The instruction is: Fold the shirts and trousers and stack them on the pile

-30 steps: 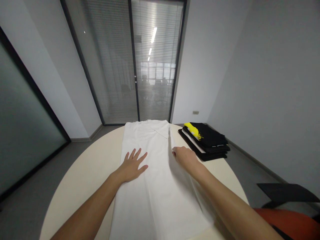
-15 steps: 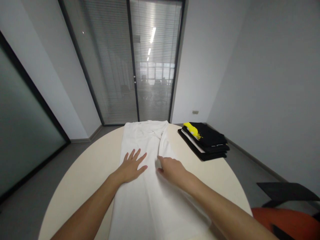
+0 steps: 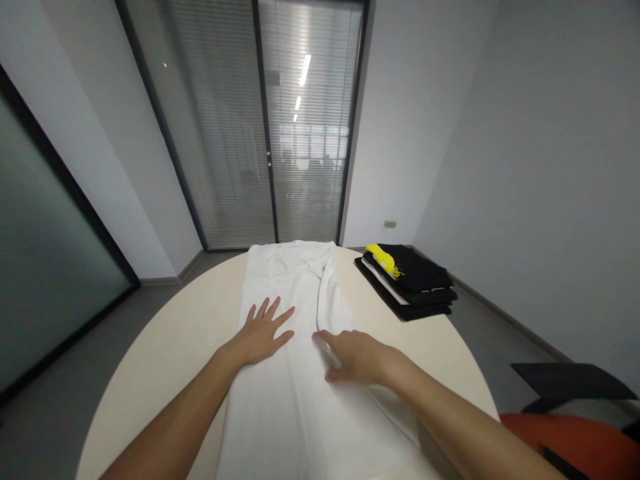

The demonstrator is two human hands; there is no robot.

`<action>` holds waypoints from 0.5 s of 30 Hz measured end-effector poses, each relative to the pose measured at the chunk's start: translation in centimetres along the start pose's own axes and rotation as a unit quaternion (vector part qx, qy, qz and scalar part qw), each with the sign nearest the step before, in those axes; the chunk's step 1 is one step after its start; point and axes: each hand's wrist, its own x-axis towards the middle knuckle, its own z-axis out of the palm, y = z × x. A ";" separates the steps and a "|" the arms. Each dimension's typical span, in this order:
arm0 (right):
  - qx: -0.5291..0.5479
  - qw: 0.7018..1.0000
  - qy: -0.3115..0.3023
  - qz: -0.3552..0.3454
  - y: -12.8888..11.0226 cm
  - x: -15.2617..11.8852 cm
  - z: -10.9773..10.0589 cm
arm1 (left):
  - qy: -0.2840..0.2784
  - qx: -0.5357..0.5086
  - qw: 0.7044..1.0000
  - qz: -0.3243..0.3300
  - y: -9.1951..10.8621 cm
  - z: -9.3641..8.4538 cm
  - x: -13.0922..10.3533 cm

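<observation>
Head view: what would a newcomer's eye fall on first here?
First, the white cloth down the middle of the round table, left hand spread on it, right hand at its fold. Next, the yellow patch on the stack of folded clothes at the table's far right. Then the orange seat, lower right.

Room lies between white garment [image 3: 307,393] and folded stack [image 3: 420,270].

Dim, greyish light — glare streaks on glass [image 3: 311,133]

Office room with blind-covered glass partition [image 3: 225,133], round table [image 3: 165,353].
</observation>
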 end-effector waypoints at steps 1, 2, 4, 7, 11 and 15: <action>-0.007 1.000 -0.019 -0.001 0.0 -0.5 -0.4 | 0.000 0.000 1.000 0.000 0.0 0.0 0.0; -0.011 0.999 -0.038 -0.006 0.0 -1.0 -0.8 | 0.000 -0.001 1.000 0.001 0.0 0.0 0.0; -0.006 0.997 -0.076 -0.034 -0.1 -1.8 -1.4 | 0.000 -0.002 1.000 0.001 0.0 0.0 -0.1; 0.026 0.985 -0.135 -0.106 -0.4 -2.3 -1.8 | 0.000 -0.002 1.000 0.002 0.0 0.0 0.0; 0.071 0.966 -0.199 -0.151 -1.0 -1.9 -1.2 | 0.000 0.003 1.000 0.002 0.0 0.0 0.0; 0.142 0.959 -0.185 -0.161 -1.4 -1.0 -0.1 | 0.002 0.001 1.000 0.003 0.0 0.0 -0.1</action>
